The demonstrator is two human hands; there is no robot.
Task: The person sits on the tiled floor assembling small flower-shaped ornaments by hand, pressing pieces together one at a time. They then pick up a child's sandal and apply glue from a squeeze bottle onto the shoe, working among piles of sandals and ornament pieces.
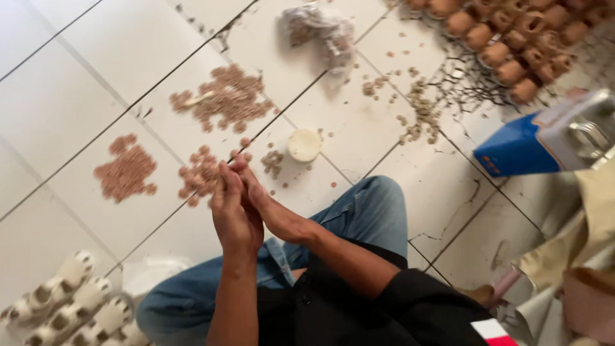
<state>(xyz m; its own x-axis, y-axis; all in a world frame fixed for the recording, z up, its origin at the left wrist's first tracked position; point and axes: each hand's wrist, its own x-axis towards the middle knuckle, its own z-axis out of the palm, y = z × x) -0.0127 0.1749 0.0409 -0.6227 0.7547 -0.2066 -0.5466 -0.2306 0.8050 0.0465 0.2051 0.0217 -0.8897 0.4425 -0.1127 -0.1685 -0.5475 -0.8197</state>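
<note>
Two hands pressed palm to palm over my knee: left hand (232, 214) & right hand (262, 202), fingers closed flat together; can't tell if anything's between them. Below lies white tiled floor (77, 96), cracked at right, w/ brown bead piles (227, 97), small white tub (304, 145), blue box (517, 151).

White floor tiles (77, 96) with dark grout lines, reddish-brown bead piles (127, 170), cream round lid (304, 145), blue box (516, 150), blue jeans (365, 214), black sleeve (410, 307).

free: bare tiles (83, 70) far left | blocked: bead piles (224, 96), white cup (304, 145)
</note>
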